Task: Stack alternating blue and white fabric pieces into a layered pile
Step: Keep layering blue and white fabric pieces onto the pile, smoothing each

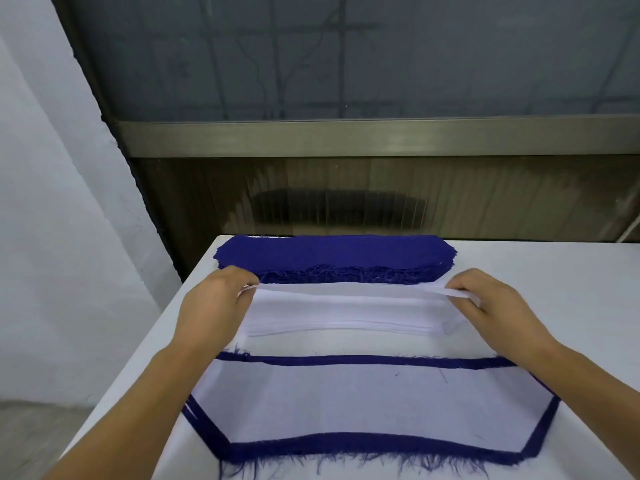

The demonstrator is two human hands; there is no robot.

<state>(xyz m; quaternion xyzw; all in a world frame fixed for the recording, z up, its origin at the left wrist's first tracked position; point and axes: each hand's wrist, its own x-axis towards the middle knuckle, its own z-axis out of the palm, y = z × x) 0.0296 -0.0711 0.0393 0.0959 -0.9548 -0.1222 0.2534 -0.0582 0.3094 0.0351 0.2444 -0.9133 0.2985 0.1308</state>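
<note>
A stack of blue fabric pieces (332, 254) with frayed edges lies at the far edge of the table. In front of it sits a stack of white pieces (346, 317). My left hand (214, 299) pinches the left end of the top white piece (346, 289), and my right hand (491, 303) pinches its right end, lifting its far edge slightly. Nearest me lies the layered pile (363, 400), white on top with blue borders showing around it.
The white table (571, 289) ends at the left, with a grey floor below. Behind the table stands a dark wall panel with a metal rail (346, 136) and a window above.
</note>
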